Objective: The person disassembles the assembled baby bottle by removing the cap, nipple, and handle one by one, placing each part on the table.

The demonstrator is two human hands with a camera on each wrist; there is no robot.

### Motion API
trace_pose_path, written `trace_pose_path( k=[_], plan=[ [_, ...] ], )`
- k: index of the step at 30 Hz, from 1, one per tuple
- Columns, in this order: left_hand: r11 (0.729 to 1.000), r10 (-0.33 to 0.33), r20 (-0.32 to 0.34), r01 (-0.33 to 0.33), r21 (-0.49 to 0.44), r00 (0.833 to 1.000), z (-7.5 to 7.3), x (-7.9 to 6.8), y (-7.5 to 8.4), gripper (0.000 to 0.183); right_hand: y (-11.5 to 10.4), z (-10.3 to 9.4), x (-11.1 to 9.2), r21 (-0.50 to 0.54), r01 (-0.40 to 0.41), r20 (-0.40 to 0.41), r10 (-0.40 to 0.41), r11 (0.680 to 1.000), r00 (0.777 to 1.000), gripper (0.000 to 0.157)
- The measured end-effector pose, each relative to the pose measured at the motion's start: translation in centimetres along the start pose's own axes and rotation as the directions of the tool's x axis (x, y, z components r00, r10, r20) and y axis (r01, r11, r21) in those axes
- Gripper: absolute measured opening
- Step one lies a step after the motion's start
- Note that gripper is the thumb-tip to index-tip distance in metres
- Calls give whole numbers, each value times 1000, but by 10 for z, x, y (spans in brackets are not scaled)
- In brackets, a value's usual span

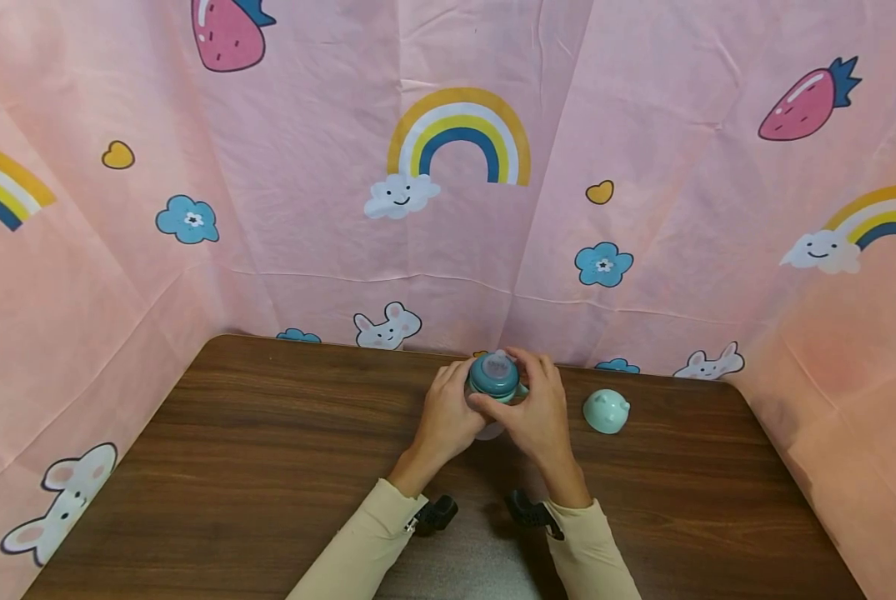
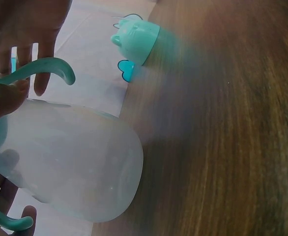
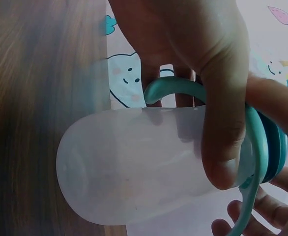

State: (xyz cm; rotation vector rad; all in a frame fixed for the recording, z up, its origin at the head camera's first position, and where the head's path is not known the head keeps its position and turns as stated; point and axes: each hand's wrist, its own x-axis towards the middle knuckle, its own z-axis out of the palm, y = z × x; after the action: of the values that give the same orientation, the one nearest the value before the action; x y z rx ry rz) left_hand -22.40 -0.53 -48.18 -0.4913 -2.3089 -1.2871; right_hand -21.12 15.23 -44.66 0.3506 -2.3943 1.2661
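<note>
A baby bottle (image 3: 129, 162) with a cloudy clear body stands upright between both hands, its teal collar (image 1: 495, 377) and clear nipple (image 1: 497, 364) uppermost. Curved mint-green handles (image 2: 45, 65) stick out at either side. My left hand (image 1: 451, 417) grips the bottle round its upper body, thumb across the front in the right wrist view. On the other side, my right hand (image 1: 539, 417) holds the top, thumb and forefinger curved about the collar. The hands hide part of the handles. To the right, a mint-green cap (image 1: 607, 412) with small ears sits on the table.
The brown wood-grain table (image 1: 267, 450) meets a pink patterned cloth (image 1: 305, 208) along its back and sides. Black wrist straps with camera mounts (image 1: 438, 512) stick inward at both beige sleeves (image 1: 365, 542).
</note>
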Motion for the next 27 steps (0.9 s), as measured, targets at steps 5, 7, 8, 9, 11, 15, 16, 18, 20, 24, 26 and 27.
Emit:
trace_pose_path(
  k=[5, 7, 8, 9, 11, 15, 16, 18, 20, 24, 26, 27],
  plan=[
    [1000, -12, 6, 12, 5, 1000, 0, 0, 1, 66, 1, 0, 1, -2, 10, -10, -10, 1000, 1000, 79],
    [1000, -12, 5, 12, 6, 1000, 0, 0, 1, 67, 1, 0, 1, -5, 20, -12, -20, 1000, 1000, 77],
    [1000, -12, 4, 12, 5, 1000, 0, 0, 1, 67, 1, 0, 1, -6, 25, -13, -25, 1000, 1000, 77],
    [1000, -11, 4, 11, 4, 1000, 0, 0, 1, 67, 1, 0, 1, -8, 30, -13, -30, 1000, 999, 76],
    [1000, -7, 2, 7, 1, 1000, 0, 0, 1, 68, 0, 0, 1, -11, 40, -15, -40, 999, 999, 74],
    [1000, 6, -3, -6, -2, 1000, 0, 1, 1, 68, 0, -1, 1, -10, 62, -22, -62, 998, 998, 71],
    [1000, 10, -6, -10, -3, 1000, 0, 1, 1, 68, 0, -1, 1, -8, 69, -25, -69, 998, 997, 71],
    [1000, 19, -10, -19, -4, 1000, 0, 1, 1, 69, 0, -1, 1, -6, 83, -29, -83, 997, 996, 70],
    [1000, 27, -14, -27, -4, 1000, 0, 1, 1, 69, 1, -1, 1, -6, 101, -33, -101, 995, 994, 69],
    [999, 38, -16, -38, -5, 999, 0, 0, 0, 69, 2, -1, 2, -3, 127, -31, -127, 992, 991, 68],
    [999, 39, -15, -39, -4, 999, -1, 0, 0, 68, 2, -1, 2, 0, 131, -26, -130, 991, 991, 69],
    [999, 40, -15, -40, -2, 999, -1, 0, 0, 67, 2, -1, 3, 3, 134, -23, -134, 991, 991, 70]
  ],
)
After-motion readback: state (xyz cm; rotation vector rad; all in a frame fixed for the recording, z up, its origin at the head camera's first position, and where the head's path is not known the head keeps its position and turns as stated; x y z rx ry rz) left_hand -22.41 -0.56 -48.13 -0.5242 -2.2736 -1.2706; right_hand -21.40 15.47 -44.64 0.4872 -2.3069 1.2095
